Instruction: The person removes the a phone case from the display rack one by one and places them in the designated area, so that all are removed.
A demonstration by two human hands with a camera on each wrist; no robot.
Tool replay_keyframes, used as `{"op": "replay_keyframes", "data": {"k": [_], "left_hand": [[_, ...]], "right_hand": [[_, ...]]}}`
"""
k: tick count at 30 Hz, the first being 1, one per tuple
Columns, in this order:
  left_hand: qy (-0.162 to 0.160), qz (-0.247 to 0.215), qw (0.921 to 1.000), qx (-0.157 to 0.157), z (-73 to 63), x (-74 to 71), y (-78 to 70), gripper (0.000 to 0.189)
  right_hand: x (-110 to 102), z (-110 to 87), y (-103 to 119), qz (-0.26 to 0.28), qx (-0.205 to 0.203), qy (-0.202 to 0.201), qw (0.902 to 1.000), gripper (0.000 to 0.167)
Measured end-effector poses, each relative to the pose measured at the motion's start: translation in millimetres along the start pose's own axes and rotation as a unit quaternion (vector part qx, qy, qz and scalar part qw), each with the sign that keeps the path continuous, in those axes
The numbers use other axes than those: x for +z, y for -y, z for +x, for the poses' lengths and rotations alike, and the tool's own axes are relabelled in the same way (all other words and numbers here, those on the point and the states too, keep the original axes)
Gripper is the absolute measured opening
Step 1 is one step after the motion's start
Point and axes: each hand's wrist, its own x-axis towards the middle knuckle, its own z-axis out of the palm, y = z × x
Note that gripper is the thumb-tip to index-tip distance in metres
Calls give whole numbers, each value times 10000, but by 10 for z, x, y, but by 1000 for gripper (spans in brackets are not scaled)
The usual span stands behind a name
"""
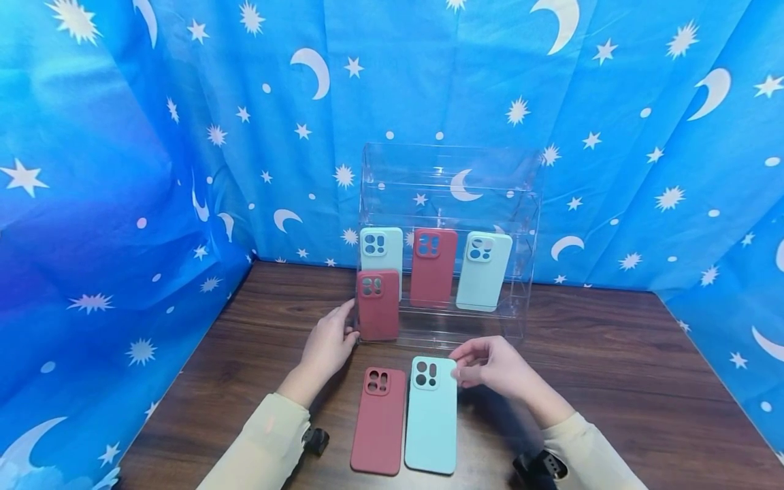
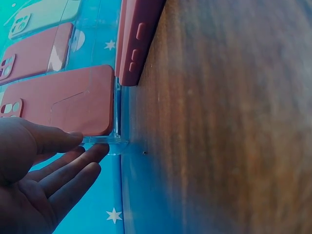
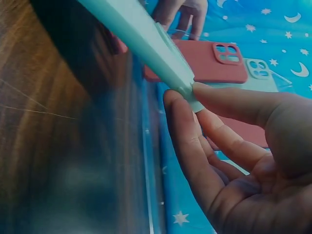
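Observation:
My right hand [image 1: 495, 364] pinches the upper right corner of a mint-green phone case [image 1: 431, 422] between thumb and fingertips. That case slants up from the table in the right wrist view. Close on its left lies a red phone case [image 1: 378, 425]. My left hand [image 1: 327, 344] is at the front left edge of a clear stepped display stand [image 1: 453, 153], fingers nearly straight, thumb beside the red case [image 1: 380, 313] on the low front tier. On the tier behind stand a mint case [image 1: 381, 248], a red case [image 1: 433, 272] and another mint case [image 1: 484, 275].
A dark wooden table [image 1: 612, 381] bears the stand and cases. Blue cloth [image 1: 429, 82] with white moons and stars hangs behind the stand and along both sides. The stand's upper tiers [image 1: 453, 187] rise behind the cases.

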Motion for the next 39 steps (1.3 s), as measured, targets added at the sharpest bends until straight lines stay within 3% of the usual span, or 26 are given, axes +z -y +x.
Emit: {"op": "replay_keyframes", "data": {"k": [18,39], "left_hand": [[12,-2,10000,-62,12,14,-27,66],[25,-74,9999,-100,-10,-7,-10,66]], "right_hand": [[105,87,-270,111,94,112,9998,29],[178,81,-305,-352,56,55,9993,26]]}}
